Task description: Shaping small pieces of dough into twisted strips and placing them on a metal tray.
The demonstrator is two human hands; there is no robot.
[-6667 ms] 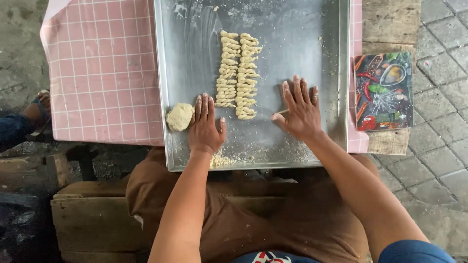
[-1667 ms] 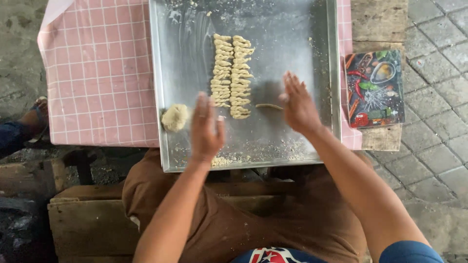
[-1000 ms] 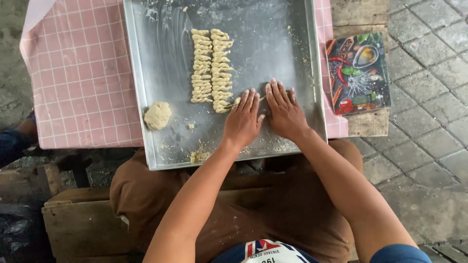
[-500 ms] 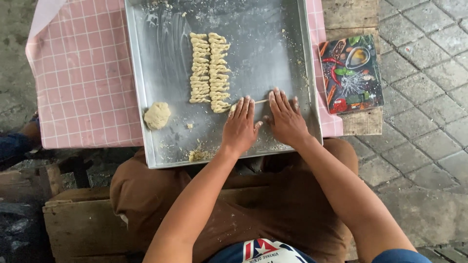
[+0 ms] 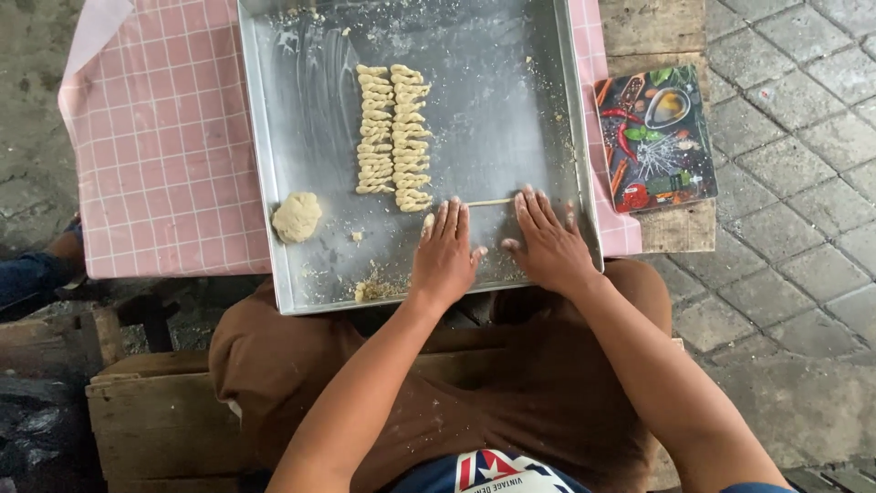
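Both hands (image 5: 497,246) press flat, fingers spread, on a dough strand (image 5: 491,202) in the floured metal tray (image 5: 301,173).

Grey paving-stone floor (image 5: 803,137) — wooden bench (image 5: 155,411), pink checked tablecloth (image 5: 164,137).

- Metal tray (image 5: 274,164): one.
- Rows of twisted dough pieces (image 5: 392,132): two.
- Dough ball (image 5: 297,217): one.
- Thin dough rope (image 5: 490,202): one.
- Checked pink cloth (image 5: 164,137): one.
- Printed board (image 5: 655,137): one.
- Hands flat on the tray: two, left hand (image 5: 444,256) and right hand (image 5: 546,242).
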